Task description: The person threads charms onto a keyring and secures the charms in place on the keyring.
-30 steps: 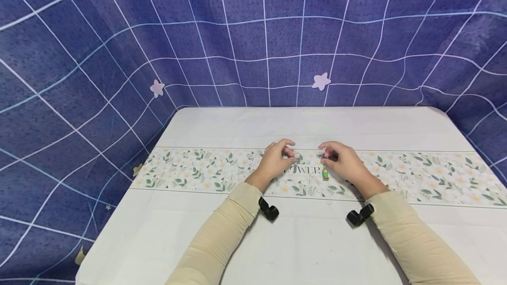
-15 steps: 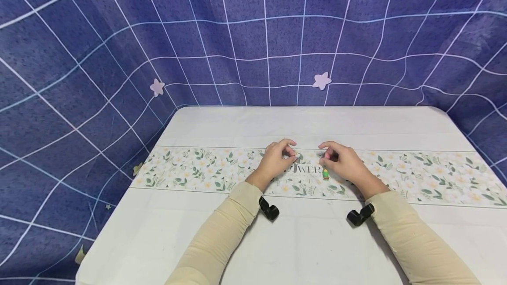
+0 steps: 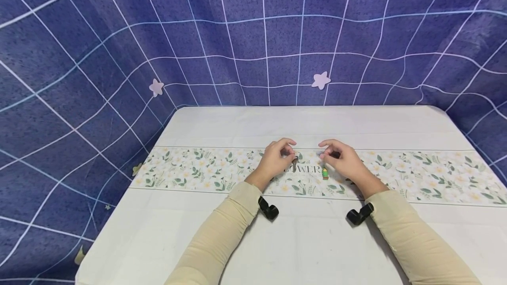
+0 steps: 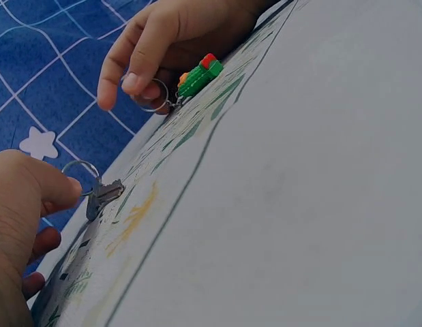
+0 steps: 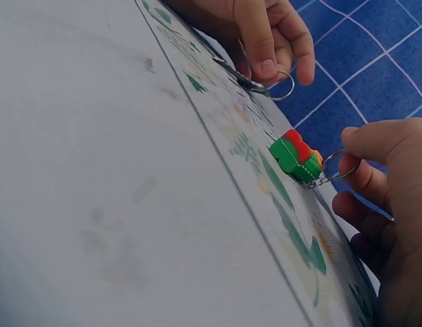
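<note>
Your left hand (image 3: 276, 157) pinches a key ring (image 4: 82, 161) bearing keys (image 4: 103, 197); your right hand (image 3: 345, 160) keeps a narrow grip on the charm ring (image 5: 343, 178) with its green figure (image 5: 292, 155). Both are at the bench's (image 3: 293, 241) floral strip (image 3: 218, 170), in hand but apart: rings unlinked, neither released yet.

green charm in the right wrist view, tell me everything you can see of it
The green charm is a small, chunky, ridged figure, red at one end and orange-yellow at the other; it looks like moulded plastic or rubber. A short chain links it to a thin metal ring, which the right hand pinches. In the head view it appears over the floral strip, red end lowest in frame; whether it touches the strip is unclear.
</note>
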A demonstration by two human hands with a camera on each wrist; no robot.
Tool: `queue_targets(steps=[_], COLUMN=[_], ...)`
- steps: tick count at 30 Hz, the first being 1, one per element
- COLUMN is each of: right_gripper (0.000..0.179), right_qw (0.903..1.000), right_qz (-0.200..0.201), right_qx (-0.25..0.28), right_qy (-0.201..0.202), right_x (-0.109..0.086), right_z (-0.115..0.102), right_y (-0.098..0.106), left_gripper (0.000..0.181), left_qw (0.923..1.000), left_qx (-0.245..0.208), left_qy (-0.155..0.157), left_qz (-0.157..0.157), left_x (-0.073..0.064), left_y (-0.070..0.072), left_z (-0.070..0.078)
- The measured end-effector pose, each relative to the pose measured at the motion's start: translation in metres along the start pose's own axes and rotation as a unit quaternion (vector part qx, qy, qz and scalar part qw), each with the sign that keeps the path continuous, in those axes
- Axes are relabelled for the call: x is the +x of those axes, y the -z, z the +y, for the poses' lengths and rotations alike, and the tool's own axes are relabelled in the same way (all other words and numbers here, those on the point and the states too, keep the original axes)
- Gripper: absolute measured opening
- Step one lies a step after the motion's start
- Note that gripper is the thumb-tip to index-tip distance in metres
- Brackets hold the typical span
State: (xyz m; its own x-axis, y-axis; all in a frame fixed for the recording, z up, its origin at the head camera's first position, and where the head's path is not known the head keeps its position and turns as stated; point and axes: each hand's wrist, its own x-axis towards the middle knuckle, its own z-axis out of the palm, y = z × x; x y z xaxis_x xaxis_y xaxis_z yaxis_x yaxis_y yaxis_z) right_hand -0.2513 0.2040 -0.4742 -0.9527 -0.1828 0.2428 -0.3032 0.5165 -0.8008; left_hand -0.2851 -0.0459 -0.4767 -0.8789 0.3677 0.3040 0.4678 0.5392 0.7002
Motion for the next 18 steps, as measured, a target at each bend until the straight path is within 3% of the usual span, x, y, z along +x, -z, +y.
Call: queue_targets(steps=[8,18], right_gripper=[0.032,0.037], right_qw=[0.9977,0.9885], right_qz=[0.005,-0.001], right_qx=[0.067,0.144], right_qy=[0.004,-0.044], right_x=[-0.0009,-0.0016], right_z=[-0.0002,-0.0033], right_y=[0.0007,0.0034], left_gripper=[0.033,0.028], left_qw=[0.9990,0.9936], left_qx=[-0.043,-0.109], left_qy=[0.006,0.014], left_qz=[0.007,0.025], left_x=[0.0011,-0.0018], left_y=[0.0004,-0.0009], left_z=[0.0008,0.0036])
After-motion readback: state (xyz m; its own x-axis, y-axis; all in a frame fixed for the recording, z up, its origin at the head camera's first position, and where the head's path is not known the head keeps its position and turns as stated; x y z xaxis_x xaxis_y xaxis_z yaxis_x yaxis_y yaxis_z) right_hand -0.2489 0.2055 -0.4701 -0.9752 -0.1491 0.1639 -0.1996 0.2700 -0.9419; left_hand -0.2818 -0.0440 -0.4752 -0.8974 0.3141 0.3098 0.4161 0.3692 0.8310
